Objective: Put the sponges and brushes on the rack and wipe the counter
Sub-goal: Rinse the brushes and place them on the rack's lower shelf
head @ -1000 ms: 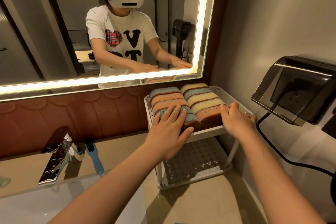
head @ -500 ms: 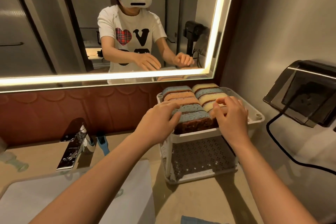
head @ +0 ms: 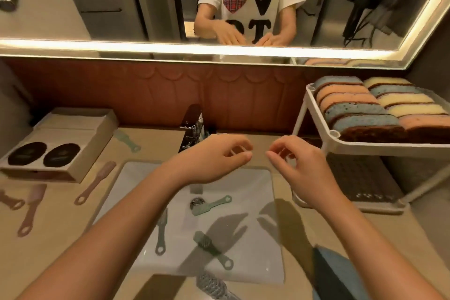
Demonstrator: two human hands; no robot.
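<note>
both hands are over the sink and hold nothing. the left hand (head: 214, 158) has the fingers loosely curled, palm down, and it is empty. the right hand (head: 299, 161) is just beside it, also with bent fingers and nothing between them; the two hands do not touch.

under the hands is the white sink (head: 258, 258). in it lie three green brushes: one (head: 211, 205) near the drain, one (head: 161, 235) more to the left, and one (head: 213, 249) nearer to the person. the faucet (head: 192, 129) stands behind the left hand.

on the counter (head: 60, 226) at the left lie pink brushes (head: 96, 182), and one more green brush (head: 127, 140) is near the back wall. a cardboard box (head: 60, 143) with two dark round things stands there too.

at the right is the white rack (head: 316, 114). its top shelf is filled with sponges (head: 379, 107) in two rows, blue, orange and yellow, standing on edge. the lower shelf is only partly visible. a blue cloth (head: 341, 273) lies on the counter near the right forearm.
</note>
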